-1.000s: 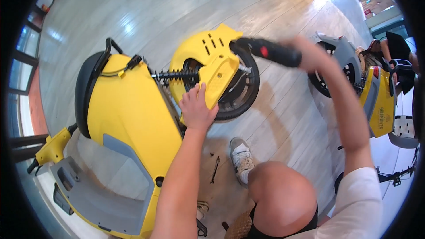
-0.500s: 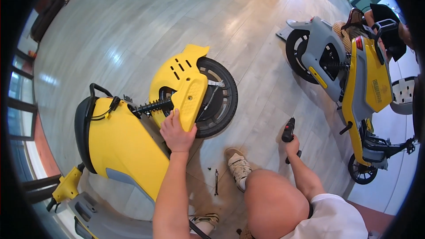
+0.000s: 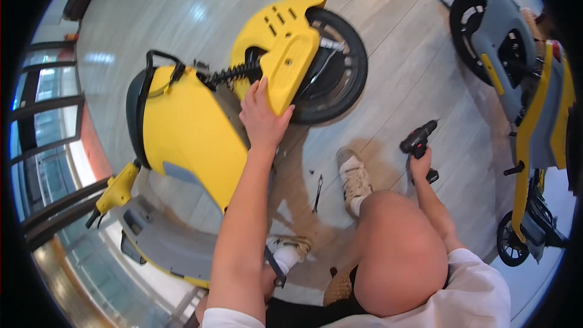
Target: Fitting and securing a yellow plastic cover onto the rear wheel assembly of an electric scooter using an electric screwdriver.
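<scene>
A yellow electric scooter (image 3: 182, 121) fills the left half of the head view, apparently tipped onto its side. At its rear, a yellow wheel cover (image 3: 297, 54) lies over part of the black rear wheel (image 3: 352, 79). My left hand (image 3: 264, 118) grips the near end of this cover, fingers on one side and thumb on the other, close to the shock absorber spring (image 3: 234, 75). Held by its handle in my right hand (image 3: 420, 163) is a black cordless drill (image 3: 418, 138), its chuck toward the upper right, clear of the scooter.
A wrench (image 3: 317, 194) and a small dark piece (image 3: 311, 172) lie on the floor between my feet. To the right stands a second grey and yellow scooter (image 3: 537, 109). My shoe (image 3: 353, 176) is planted near the drill. Glass panels (image 3: 54, 88) line the left side.
The view has shifted, so both scooters sit differently in it. My right hand has turned the drill, and its chuck now points to the upper right. My left hand stays on the wheel cover.
</scene>
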`<act>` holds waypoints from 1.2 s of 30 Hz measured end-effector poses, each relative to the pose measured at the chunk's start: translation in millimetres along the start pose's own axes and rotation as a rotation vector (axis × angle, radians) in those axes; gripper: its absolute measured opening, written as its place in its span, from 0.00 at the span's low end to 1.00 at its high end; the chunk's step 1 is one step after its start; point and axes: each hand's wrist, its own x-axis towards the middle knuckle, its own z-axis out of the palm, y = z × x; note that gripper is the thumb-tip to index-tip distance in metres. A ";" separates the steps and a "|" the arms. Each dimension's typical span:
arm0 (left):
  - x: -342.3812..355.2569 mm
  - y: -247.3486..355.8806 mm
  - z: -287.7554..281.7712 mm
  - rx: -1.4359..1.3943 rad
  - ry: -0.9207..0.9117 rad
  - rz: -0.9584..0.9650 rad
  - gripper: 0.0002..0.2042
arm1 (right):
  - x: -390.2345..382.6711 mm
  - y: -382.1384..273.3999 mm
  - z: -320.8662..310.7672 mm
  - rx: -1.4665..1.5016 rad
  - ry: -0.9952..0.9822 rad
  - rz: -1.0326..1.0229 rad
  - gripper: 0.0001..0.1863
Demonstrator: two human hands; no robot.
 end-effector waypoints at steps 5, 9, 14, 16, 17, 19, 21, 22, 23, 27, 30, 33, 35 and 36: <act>-79.6 -0.3 -8.2 -0.104 0.149 0.030 0.33 | -0.5 11.3 10.6 -0.119 -0.107 -0.063 0.41; -196.6 -3.9 21.2 -0.321 -0.221 -0.177 0.17 | 0.3 12.8 13.8 -0.144 -0.166 -0.168 0.43; -256.1 -13.0 83.8 -0.422 -0.420 -0.636 0.15 | 17.0 22.0 0.4 -0.208 -0.241 -0.166 0.45; -250.3 -18.0 100.4 -0.449 -0.255 -0.623 0.15 | 18.9 21.3 -5.0 -0.206 -0.237 -0.173 0.46; -247.9 -22.4 108.7 -0.454 -0.253 -0.623 0.15 | 19.3 18.6 -6.8 -0.206 -0.251 -0.192 0.47; -243.9 -30.7 121.8 -0.283 -0.298 -0.504 0.15 | 15.8 14.5 -13.1 -0.205 -0.259 -0.214 0.48; -241.4 -39.8 133.2 -0.276 -0.352 -0.493 0.15 | 7.9 10.4 -19.8 -0.227 -0.241 -0.225 0.49; -240.0 -45.7 137.5 -0.259 -0.412 -0.489 0.14 | 7.6 6.2 -17.8 -0.218 -0.258 -0.202 0.51; -237.2 -46.5 141.8 -0.274 -0.419 -0.485 0.14 | 8.2 4.5 -21.3 -0.230 -0.246 -0.198 0.51; -226.8 -48.9 136.0 -0.358 -0.440 -0.456 0.10 | 11.4 3.5 -27.8 -0.285 -0.236 -0.163 0.55; -225.4 -46.2 124.9 -0.445 -0.432 -0.460 0.09 | 19.9 -1.0 -30.0 -0.312 -0.255 -0.108 0.57; -230.0 -48.6 99.0 -0.445 -0.385 -0.487 0.09 | 11.7 -35.4 -29.4 -0.400 -0.289 -0.033 0.61; -231.0 -37.5 88.7 -0.480 -0.406 -0.473 0.10 | 14.4 -57.0 -36.6 -0.572 -0.246 -0.009 0.65; -227.8 -30.2 81.2 -0.514 -0.392 -0.481 0.09 | 13.8 -63.7 -36.4 -0.588 -0.270 -0.028 0.67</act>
